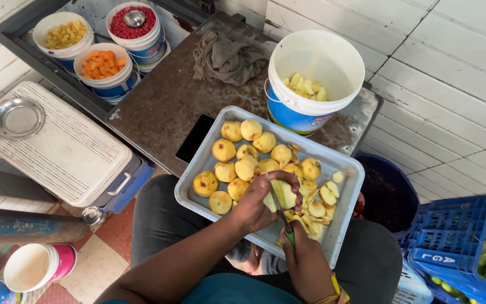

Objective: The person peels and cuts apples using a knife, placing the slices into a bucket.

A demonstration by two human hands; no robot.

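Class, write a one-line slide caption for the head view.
Left hand holds a peeled fruit over a metal tray while right hand cuts it with a knife.

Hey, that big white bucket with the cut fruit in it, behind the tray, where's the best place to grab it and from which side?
Probably by the thin wire handle, which hangs down the left wall of the white bucket. Come from above and the left: the metal tray sits close in front, and the rim is likely too wide for one hand.

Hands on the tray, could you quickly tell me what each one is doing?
Left hand: closed around a peeled fruit piece.
Right hand: closed on a green-handled knife.
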